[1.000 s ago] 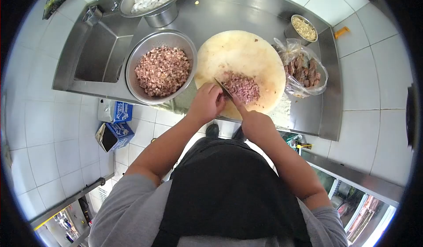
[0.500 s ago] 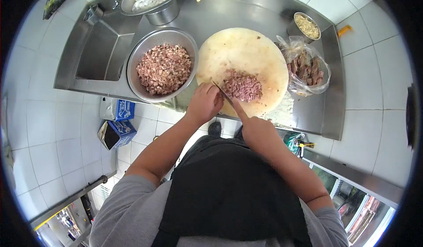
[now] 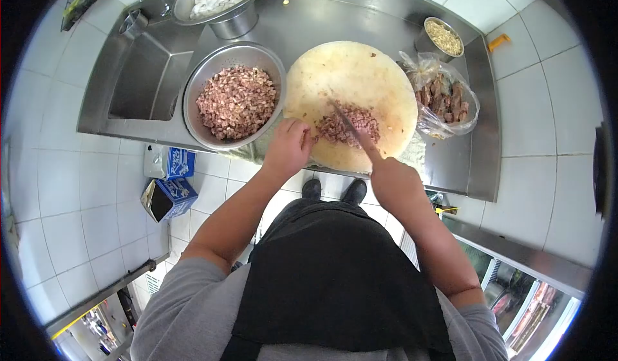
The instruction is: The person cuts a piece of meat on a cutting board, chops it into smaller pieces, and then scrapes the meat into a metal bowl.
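My right hand [image 3: 394, 182] is wrapped round the handle of a knife [image 3: 348, 123]. The blade lies slantwise over a pile of diced reddish meat [image 3: 362, 124] on the round, pale cutting board [image 3: 344, 62]. At the board's left front edge is my left hand [image 3: 290, 147], its fingers curled and pressed together, apart from the blade. Whatever the fingers may hold is hidden. Close beyond this hand stands a large metal bowl [image 3: 281, 78] heaped with diced meat [image 3: 237, 102].
Right of the board lies a plastic bag [image 3: 473, 107] with strips of meat, near a metal container [image 3: 430, 44] of pale chopped bits. A colander [image 3: 187, 15] of whitish pieces stands at the back left, by the sink [image 3: 145, 84]. Blue tins [image 3: 177, 194] stand below left.
The knife has moved right, away from my left hand and over the diced meat. My right hand has shifted right, and my left hand slightly left and down.
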Motion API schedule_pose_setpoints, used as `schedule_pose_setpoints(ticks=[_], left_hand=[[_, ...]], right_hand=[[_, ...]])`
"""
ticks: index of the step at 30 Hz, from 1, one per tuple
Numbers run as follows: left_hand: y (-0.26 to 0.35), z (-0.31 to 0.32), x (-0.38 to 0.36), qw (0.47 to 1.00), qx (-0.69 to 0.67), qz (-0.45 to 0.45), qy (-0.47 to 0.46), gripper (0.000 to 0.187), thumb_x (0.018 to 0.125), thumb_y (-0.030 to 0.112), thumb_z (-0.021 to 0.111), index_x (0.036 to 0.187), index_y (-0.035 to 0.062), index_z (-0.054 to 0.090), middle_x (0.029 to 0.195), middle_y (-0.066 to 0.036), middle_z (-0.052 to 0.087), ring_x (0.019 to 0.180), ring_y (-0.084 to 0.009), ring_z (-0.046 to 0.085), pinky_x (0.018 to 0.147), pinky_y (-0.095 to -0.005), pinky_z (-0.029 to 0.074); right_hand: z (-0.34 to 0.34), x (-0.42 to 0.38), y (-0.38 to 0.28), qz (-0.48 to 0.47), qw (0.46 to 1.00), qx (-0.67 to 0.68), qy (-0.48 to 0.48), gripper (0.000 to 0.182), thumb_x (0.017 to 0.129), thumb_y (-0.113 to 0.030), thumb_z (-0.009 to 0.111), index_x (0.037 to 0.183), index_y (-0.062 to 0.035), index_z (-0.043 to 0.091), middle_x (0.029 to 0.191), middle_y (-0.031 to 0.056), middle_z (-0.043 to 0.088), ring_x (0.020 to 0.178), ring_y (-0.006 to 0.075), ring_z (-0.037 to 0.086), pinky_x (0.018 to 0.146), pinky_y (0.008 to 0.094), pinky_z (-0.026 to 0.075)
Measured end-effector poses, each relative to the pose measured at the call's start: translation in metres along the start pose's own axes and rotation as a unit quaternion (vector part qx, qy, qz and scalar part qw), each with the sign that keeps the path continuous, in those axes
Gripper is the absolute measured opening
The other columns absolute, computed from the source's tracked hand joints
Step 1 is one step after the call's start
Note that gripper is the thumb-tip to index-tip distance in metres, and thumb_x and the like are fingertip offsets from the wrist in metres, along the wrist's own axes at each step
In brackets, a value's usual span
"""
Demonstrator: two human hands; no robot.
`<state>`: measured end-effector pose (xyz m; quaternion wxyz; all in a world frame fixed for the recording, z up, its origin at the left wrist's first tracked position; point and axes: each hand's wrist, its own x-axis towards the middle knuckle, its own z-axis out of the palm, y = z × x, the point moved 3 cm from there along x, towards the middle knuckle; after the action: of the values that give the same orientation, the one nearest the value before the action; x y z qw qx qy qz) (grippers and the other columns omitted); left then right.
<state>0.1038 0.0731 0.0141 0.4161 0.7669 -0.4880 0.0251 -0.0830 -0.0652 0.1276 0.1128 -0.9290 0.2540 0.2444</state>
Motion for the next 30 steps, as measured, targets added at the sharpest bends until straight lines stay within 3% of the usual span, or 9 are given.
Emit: schedule_pose_setpoints(ticks=[4,7,9,12,21,24,25,26,30], left_hand=[[-0.003,-0.011,-0.004,0.999,0.000,-0.043,-0.016,0.021,0.085,0.008,0.074,0.102,0.0010,0.064,0.102,-0.018,0.065,0.098,-0.0390,0.062,0.087,-0.0466,0.051],[0.006,-0.014,0.000,0.997,0.025,-0.047,-0.059,0.049,0.084,0.024,0.080,0.125,0.0024,0.062,0.125,-0.020,0.062,0.117,-0.0402,0.060,0.101,-0.0472,0.049],[0.014,-0.004,0.004,0.984,0.093,-0.037,-0.151,0.086,0.083,0.044,0.081,0.151,0.0055,0.045,0.149,-0.026,0.047,0.140,-0.0429,0.046,0.118,-0.0493,0.037],[0.015,0.020,0.015,0.977,0.103,-0.015,-0.189,0.104,0.083,0.056,0.078,0.161,0.0081,0.028,0.160,-0.031,0.032,0.151,-0.0459,0.031,0.125,-0.0513,0.026],[0.048,0.079,0.044,0.978,0.089,-0.029,-0.185,0.080,0.099,0.053,0.059,0.159,0.0070,0.033,0.158,-0.034,0.034,0.149,-0.0474,0.033,0.122,-0.0512,0.032],[0.055,0.083,0.051,0.984,0.000,-0.085,-0.157,0.062,0.101,0.044,0.058,0.148,0.0058,0.049,0.148,-0.026,0.047,0.135,-0.0435,0.050,0.113,-0.0488,0.042],[0.056,0.087,0.052,0.982,-0.038,-0.109,-0.148,0.056,0.100,0.041,0.060,0.143,0.0057,0.054,0.143,-0.022,0.052,0.129,-0.0421,0.054,0.110,-0.0481,0.045],[0.051,0.095,0.053,0.998,-0.026,-0.049,-0.034,0.041,0.096,0.029,0.064,0.128,0.0043,0.062,0.129,-0.018,0.060,0.119,-0.0392,0.059,0.100,-0.0484,0.051],[0.044,0.101,0.061,0.997,-0.034,-0.048,0.046,0.024,0.092,0.017,0.066,0.112,0.0037,0.067,0.114,-0.017,0.065,0.111,-0.0365,0.062,0.091,-0.0466,0.054]], right_hand=[[0.004,-0.001,0.037,0.058,0.998,0.009,0.026,0.084,0.097,-0.015,0.052,0.167,-0.0257,0.008,0.090,0.0234,0.071,0.079,0.0393,0.073,0.074,0.0525,0.059],[0.020,-0.004,0.069,0.104,0.992,0.033,0.057,0.080,0.099,-0.017,0.052,0.167,-0.0254,0.009,0.093,0.0244,0.072,0.083,0.0409,0.072,0.077,0.0537,0.058],[0.036,-0.006,0.088,0.123,0.988,0.055,0.071,0.078,0.100,-0.019,0.051,0.167,-0.0249,0.011,0.095,0.0254,0.072,0.086,0.0423,0.072,0.079,0.0546,0.057],[0.064,-0.003,0.103,0.149,0.974,0.146,0.090,0.075,0.101,-0.020,0.051,0.166,-0.0234,0.014,0.098,0.0276,0.071,0.090,0.0454,0.071,0.084,0.0567,0.056],[0.078,0.006,0.032,0.109,0.955,0.265,0.077,0.074,0.099,-0.019,0.053,0.164,-0.0139,0.019,0.099,0.0351,0.069,0.090,0.0525,0.069,0.083,0.0616,0.053],[0.080,0.022,0.013,0.088,0.936,0.325,0.097,0.072,0.098,-0.015,0.053,0.163,-0.0107,0.021,0.098,0.0385,0.068,0.089,0.0556,0.067,0.083,0.0619,0.053],[0.089,0.033,0.009,0.059,0.911,0.387,0.128,0.070,0.099,-0.014,0.054,0.162,-0.0106,0.024,0.099,0.0330,0.069,0.076,0.0453,0.069,0.069,0.0533,0.056],[0.097,0.042,0.006,0.030,0.880,0.448,0.157,0.068,0.100,-0.013,0.055,0.161,-0.0105,0.026,0.100,0.0275,0.071,0.062,0.0350,0.070,0.055,0.0447,0.059],[0.074,0.042,-0.033,0.088,0.805,0.576,0.112,0.062,0.103,-0.012,0.055,0.159,-0.0086,0.030,0.096,0.0150,0.068,0.052,0.0194,0.062,0.044,0.0343,0.053]])
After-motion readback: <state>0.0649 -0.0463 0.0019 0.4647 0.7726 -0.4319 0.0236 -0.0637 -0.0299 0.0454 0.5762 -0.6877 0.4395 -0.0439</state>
